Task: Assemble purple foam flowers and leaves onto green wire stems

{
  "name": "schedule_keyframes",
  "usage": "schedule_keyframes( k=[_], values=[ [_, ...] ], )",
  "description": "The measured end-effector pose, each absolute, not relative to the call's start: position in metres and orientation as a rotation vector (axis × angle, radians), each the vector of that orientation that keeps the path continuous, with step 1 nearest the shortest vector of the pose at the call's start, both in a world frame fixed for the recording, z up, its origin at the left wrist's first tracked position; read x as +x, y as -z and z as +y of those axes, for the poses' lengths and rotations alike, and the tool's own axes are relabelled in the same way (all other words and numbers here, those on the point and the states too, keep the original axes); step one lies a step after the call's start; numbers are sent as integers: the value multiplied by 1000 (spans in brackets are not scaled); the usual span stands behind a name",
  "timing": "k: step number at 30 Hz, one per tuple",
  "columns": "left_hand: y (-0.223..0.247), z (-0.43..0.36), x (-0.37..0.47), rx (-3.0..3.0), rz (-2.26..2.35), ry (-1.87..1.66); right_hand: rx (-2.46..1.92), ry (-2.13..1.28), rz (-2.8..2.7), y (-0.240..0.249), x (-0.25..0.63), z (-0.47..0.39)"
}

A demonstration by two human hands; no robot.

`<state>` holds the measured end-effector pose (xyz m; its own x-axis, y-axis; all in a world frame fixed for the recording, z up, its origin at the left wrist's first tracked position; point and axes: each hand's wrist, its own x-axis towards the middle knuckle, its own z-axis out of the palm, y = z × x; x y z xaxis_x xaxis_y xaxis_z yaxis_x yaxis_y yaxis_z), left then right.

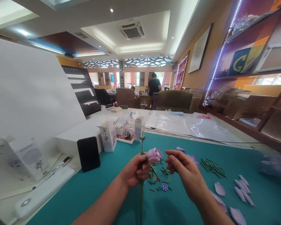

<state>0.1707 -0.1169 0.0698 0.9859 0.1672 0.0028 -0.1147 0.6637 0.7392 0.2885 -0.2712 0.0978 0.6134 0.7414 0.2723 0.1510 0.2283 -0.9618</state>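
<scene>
My left hand is closed around a toy flower's green stem, which stands upright. A lilac rose bloom sticks out to the right of that hand, and a leafy green tip rises above it. To the right of the bloom, my right hand is apart from it, fingers loosely curved and nothing visible between them. Green leaf pieces and a purple wheel-shaped piece lie on the mat below. Loose lilac petals are partly hidden by my right forearm.
On the teal mat at right lie green sticks and rolled lilac pieces. A black phone-like slab stands at left, near white boxes. Clear plastic sheets cover the far table. A person stands in the background.
</scene>
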Motion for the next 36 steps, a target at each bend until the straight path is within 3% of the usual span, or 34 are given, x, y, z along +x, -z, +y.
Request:
schedule_keyframes(
  k=[26, 36],
  values=[
    [-64, -126, 170, 868, 112, -124, -1164, -659, -760, -103, 275, -271],
    [-68, -124, 172, 740, 182, -329, -1360, -723, -771, -64, 294, -254]
  ],
)
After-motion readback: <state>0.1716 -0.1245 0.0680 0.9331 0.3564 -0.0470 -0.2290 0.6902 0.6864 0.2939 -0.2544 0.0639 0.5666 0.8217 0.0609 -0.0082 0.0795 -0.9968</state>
